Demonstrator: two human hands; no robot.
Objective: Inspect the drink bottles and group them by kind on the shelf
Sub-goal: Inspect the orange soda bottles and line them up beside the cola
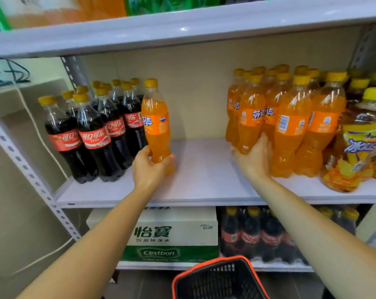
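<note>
This is a shop: white metal shelves (204, 169) hold rows of plastic drink bottles (290, 126), and a black orange-rimmed plastic basket (212, 279) stands below.

In front of you stands a white shelf unit (204, 199) with a pale beige back panel (193, 83). Its left edge has a grey upright (21, 160) with rows of holes. Left of it is a cream wall (10, 212), where dark cables (10, 74) and a white cord (42, 137) run. Below the lowest board (161, 266) the floor (144, 285) is dark grey. Light glints on the front edge of the upper board (184, 29).
</note>
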